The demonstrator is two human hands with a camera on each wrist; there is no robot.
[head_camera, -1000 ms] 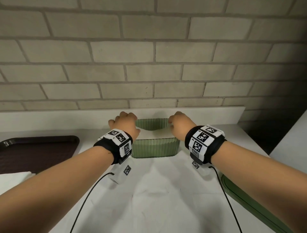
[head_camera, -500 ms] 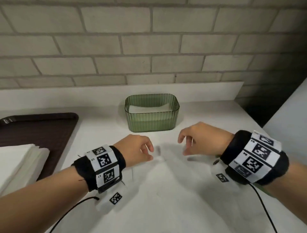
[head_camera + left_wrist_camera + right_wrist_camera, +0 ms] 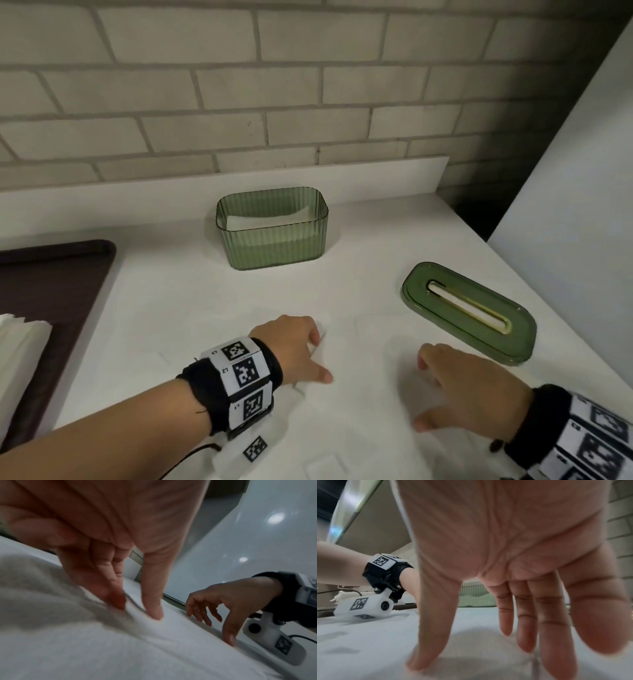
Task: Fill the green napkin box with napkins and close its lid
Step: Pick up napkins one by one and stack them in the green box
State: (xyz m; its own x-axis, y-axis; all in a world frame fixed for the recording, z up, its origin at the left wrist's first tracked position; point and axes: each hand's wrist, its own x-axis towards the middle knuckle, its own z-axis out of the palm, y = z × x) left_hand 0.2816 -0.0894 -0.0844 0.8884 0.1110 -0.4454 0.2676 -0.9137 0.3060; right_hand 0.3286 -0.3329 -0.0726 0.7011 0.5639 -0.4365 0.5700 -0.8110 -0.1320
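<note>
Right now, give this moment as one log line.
green napkin box open, napkins inside | lid off, right of box | left hand presses loose napkin | right hand open

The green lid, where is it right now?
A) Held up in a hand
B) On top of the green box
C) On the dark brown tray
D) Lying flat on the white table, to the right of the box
D: the green lid lies flat on the table, right of the green box and apart from it, and the box's top is open.
</note>
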